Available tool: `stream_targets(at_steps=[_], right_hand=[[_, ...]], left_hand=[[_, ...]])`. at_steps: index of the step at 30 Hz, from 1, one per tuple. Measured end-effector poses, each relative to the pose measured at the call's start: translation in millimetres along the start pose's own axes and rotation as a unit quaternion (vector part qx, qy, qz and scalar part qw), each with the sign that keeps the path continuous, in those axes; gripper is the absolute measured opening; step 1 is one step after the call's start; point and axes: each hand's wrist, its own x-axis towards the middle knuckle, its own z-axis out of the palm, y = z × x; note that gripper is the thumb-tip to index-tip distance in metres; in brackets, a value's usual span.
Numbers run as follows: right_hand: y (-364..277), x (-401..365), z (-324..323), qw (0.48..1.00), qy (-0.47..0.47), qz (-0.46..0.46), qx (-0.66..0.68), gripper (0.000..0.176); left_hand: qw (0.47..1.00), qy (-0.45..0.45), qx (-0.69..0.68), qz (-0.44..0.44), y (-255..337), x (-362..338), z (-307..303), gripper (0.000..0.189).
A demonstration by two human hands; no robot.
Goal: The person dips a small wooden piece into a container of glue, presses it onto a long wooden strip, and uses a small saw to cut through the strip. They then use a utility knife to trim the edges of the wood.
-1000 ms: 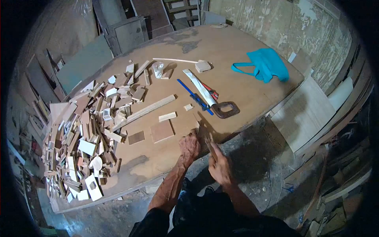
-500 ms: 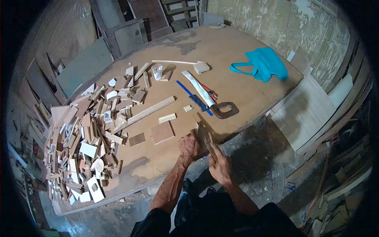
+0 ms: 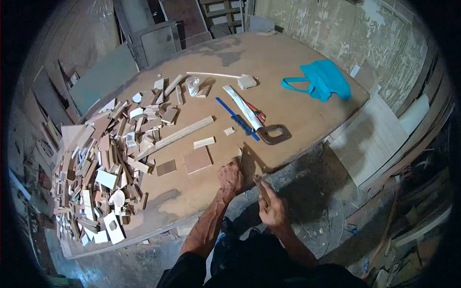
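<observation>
At the near table edge my left hand (image 3: 230, 177) is closed around a thin piece of wood (image 3: 240, 153), which stands up past the fingers. My right hand (image 3: 273, 210) grips a narrow wooden strip (image 3: 261, 189) just off the edge, apart from the left hand's piece. What kind of tool the strip might be cannot be made out. Left of my left hand lie a square wooden block (image 3: 197, 160), a thin brown square (image 3: 166, 168) and a small pale block (image 3: 204, 142). A saw (image 3: 249, 113) with a dark handle and a blue bar clamp (image 3: 237, 119) lie beyond my hands.
Wood offcuts (image 3: 108, 177) heap over the table's left side, with a long wooden batten (image 3: 175, 138) beside them. A clear plastic cup (image 3: 192, 87) stands farther back. At the far right lies a turquoise bag (image 3: 324, 81). Boards (image 3: 372, 139) lean beyond the table's right edge.
My right hand has drawn back with its strip, down and slightly right, away from the left hand. The left hand stays nearly in place with its piece of wood.
</observation>
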Motion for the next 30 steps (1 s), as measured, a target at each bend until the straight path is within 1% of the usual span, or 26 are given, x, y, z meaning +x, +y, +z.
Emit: stream_targets(at_steps=[1, 2, 3, 4, 6, 7, 9, 10, 12, 13, 15, 18, 19, 21, 22, 24, 25, 28, 30], right_hand=[[-5.2, 13.7, 3.9, 1.000, -0.001, 0.013, -0.024, 0.048], [-9.8, 27.4, 7.0, 0.998, -0.002, 0.027, -0.048, 0.047], [-3.8, 40.4, 12.8, 0.998, -0.024, 0.033, -0.058, 0.047], [-0.1, 41.1, 14.8, 0.997, -0.024, 0.047, -0.061, 0.047], [6.8, 34.3, 14.6, 0.994, -0.024, 0.079, -0.067, 0.048], [9.3, 21.4, 11.7, 0.997, -0.007, 0.060, -0.050, 0.048], [8.2, -2.7, 2.8, 1.000, 0.019, 0.017, -0.016, 0.048], [5.4, -4.1, 0.8, 0.999, 0.001, 0.039, -0.036, 0.048], [-5.8, 7.7, -1.5, 0.994, -0.026, 0.081, -0.072, 0.047], [-1.3, 16.4, 4.2, 0.995, -0.012, 0.053, -0.081, 0.049], [13.5, 31.5, 17.1, 0.995, 0.018, -0.004, -0.101, 0.052], [6.1, 19.2, 10.3, 0.993, 0.008, 0.013, -0.115, 0.053], [8.8, 16.2, 8.2, 0.995, 0.023, -0.009, -0.092, 0.053], [14.6, 0.7, 4.1, 0.997, 0.044, -0.044, -0.045, 0.053], [14.7, 1.3, 6.4, 0.997, 0.026, -0.021, -0.064, 0.054], [6.9, 29.9, 14.6, 0.995, -0.003, 0.010, -0.099, 0.054], [6.9, 36.9, 19.3, 0.996, 0.011, -0.009, -0.090, 0.054], [14.8, 37.0, 18.8, 0.996, -0.015, 0.011, -0.082, 0.055], [16.6, 39.2, 20.5, 0.996, 0.000, 0.014, -0.086, 0.052]], left_hand=[[1.000, 0.003, -0.002, -0.003, 1.3, 2.5, 0.5, 0.050], [1.000, -0.012, -0.008, -0.011, 2.7, 4.2, -1.2, 0.049], [0.999, -0.027, -0.014, -0.019, 4.3, 5.4, -4.6, 0.049], [0.999, -0.041, -0.018, -0.028, 3.8, 6.7, -8.2, 0.049], [1.000, 0.004, -0.025, 0.013, -6.7, 1.7, 2.1, 0.050], [0.999, 0.027, -0.030, 0.033, -7.5, 1.3, 2.6, 0.050], [1.000, -0.001, -0.002, 0.004, -2.9, 10.2, -1.3, 0.038], [1.000, -0.022, 0.011, -0.011, -0.4, 6.5, -1.5, 0.032], [1.000, 0.005, 0.007, 0.008, -6.4, 2.8, 7.0, 0.040], [1.000, 0.019, 0.005, 0.019, -7.4, 2.6, 8.2, 0.045], [1.000, -0.014, -0.010, 0.007, -6.8, 5.1, 6.6, 0.043], [0.999, -0.033, 0.011, 0.010, -7.9, 4.6, -1.2, 0.035], [0.999, -0.029, 0.022, 0.015, -7.4, 9.1, -3.8, 0.032], [0.999, -0.027, 0.016, 0.004, -5.6, 15.4, -4.7, 0.034], [0.999, -0.033, 0.014, -0.002, -4.8, 10.8, -2.8, 0.036], [1.000, -0.025, 0.016, 0.004, -8.5, 8.5, 3.3, 0.044], [1.000, -0.019, 0.018, 0.009, -10.4, 10.1, 4.1, 0.048], [0.998, -0.049, 0.035, -0.005, -14.2, 13.0, 1.7, 0.043], [0.997, -0.049, -0.049, 0.022, -24.5, 17.9, -8.8, 0.037]])
